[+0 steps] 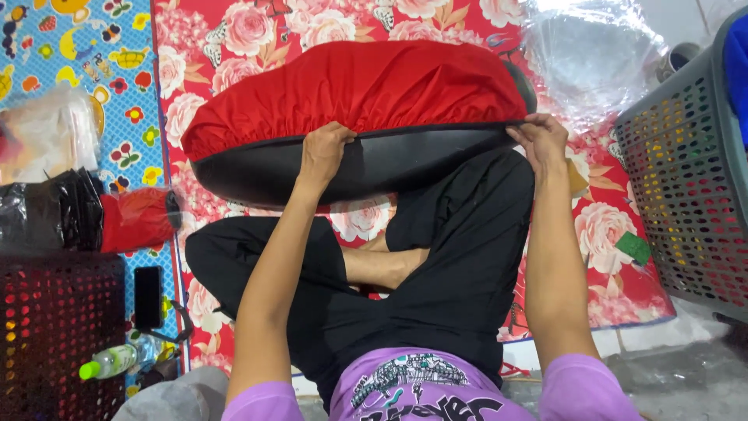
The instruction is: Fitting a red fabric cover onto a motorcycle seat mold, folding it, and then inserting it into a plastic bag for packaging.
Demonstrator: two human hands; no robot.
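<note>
Red elastic cover point(358, 86) sits over the black seat point(351, 168) across our lap, left hand point(323, 152) and right hand point(540, 139) fingers pinching its hem, so we'd tug evenly along the edge.

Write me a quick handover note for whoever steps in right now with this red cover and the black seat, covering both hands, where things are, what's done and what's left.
Left hand: gripping the gathered elastic hem of the red cover at the front edge of the black seat.
Right hand: pinching the same hem at the seat's right end.
Seat: lies crosswise over the person's crossed legs, on the red floral mat.
Done: the cover lies over the whole top of the seat.
Left: the black side below the hem is bare along the near edge; the hem seems not yet pulled under it.
Nearby: grey basket to the right, a folded red cover in plastic to the left.
</note>
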